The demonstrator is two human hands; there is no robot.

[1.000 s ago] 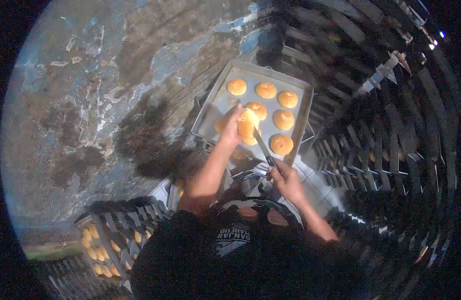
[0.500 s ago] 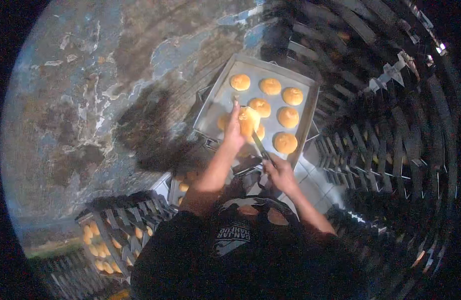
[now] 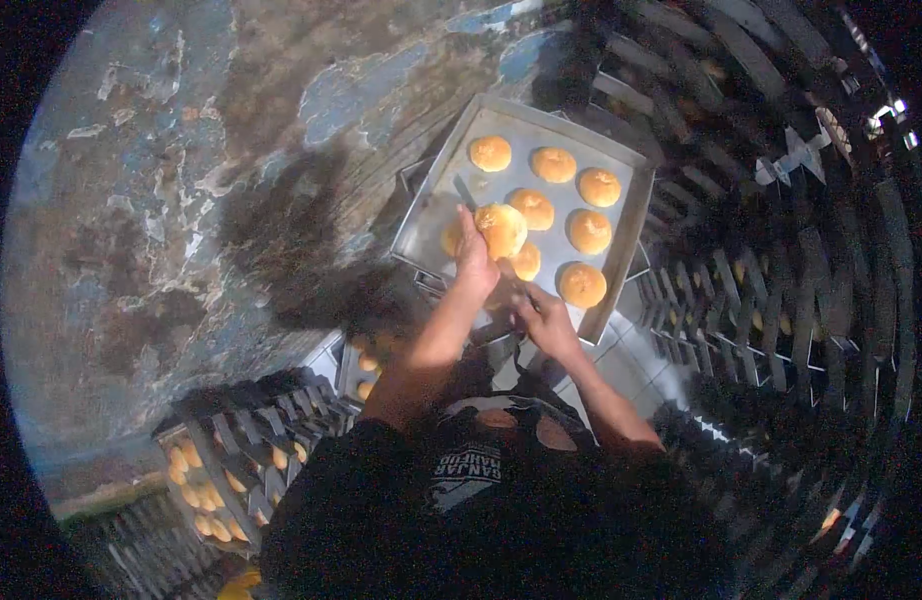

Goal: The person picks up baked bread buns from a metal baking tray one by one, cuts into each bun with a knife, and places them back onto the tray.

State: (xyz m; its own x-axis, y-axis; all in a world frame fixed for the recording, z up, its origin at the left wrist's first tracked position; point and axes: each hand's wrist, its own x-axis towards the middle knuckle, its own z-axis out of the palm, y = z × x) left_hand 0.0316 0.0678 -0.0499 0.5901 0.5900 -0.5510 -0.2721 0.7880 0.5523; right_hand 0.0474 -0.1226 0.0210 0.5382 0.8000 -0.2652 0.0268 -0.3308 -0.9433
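My left hand (image 3: 475, 264) is closed around a round golden bun (image 3: 502, 231), held up over a metal baking tray (image 3: 431, 215). My right hand (image 3: 546, 322) grips a knife close to the bun's near side. A narrow dark tip, apparently the knife's (image 3: 465, 192), shows beyond the bun's far side, and the bun covers the blade between. Whether the blade runs through the bun or beneath it I cannot tell. Several more buns, among them one at the tray's right (image 3: 589, 231), lie apart on the tray, some partly hidden behind my left hand.
A wall with peeling paint (image 3: 201, 180) rises on the left. Below left, a rack (image 3: 206, 490) carries many buns, and another tray with buns (image 3: 366, 370) sits under my left forearm. Dark slatted racks (image 3: 781, 310) line the right side. White floor tiles (image 3: 621, 360) show below the tray.
My right hand has moved up and left toward the bun. The blade, visible before between hand and bun, is now mostly hidden, and a tip shows beyond the bun. The view shifted slightly.
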